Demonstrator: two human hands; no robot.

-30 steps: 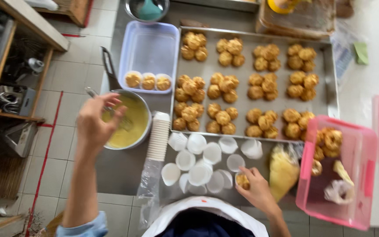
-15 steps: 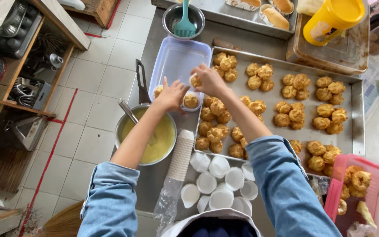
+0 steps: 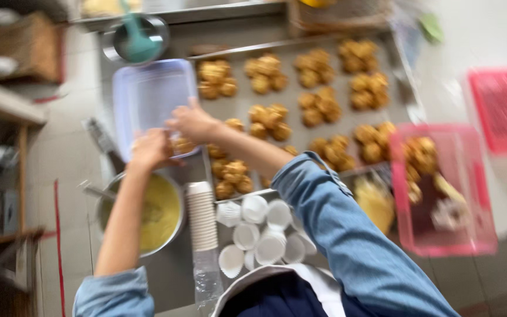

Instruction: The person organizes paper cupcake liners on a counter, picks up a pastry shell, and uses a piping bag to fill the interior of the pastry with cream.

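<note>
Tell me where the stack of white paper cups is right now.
In the head view the stack of white paper cups lies lower centre, just right of the pot of yellow batter and left of the loose white cupcake liners.

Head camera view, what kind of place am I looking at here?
Probably a bakery or food-prep kitchen: a metal baking tray of golden pastries, a pot of yellow custard-like filling, and white paper cups.
</note>
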